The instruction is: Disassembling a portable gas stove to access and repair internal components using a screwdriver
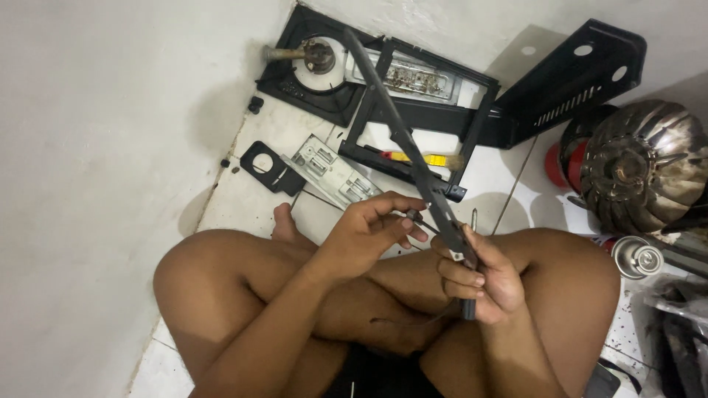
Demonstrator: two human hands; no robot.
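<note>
Metal bar [413, 158], long and dark, gripped at its lower end in closed right hand [483, 284] above crossed legs, slanting up over dismantled stove frame [413, 114] on floor; left hand [369, 228] pinching small part against it, best kept steady and aligned.

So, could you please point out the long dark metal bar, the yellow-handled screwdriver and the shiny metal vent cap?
long dark metal bar [402, 136], head view, middle of its length.
yellow-handled screwdriver [420, 158], head view, on the yellow handle.
shiny metal vent cap [641, 166], head view, centre of its finned dome.
</note>
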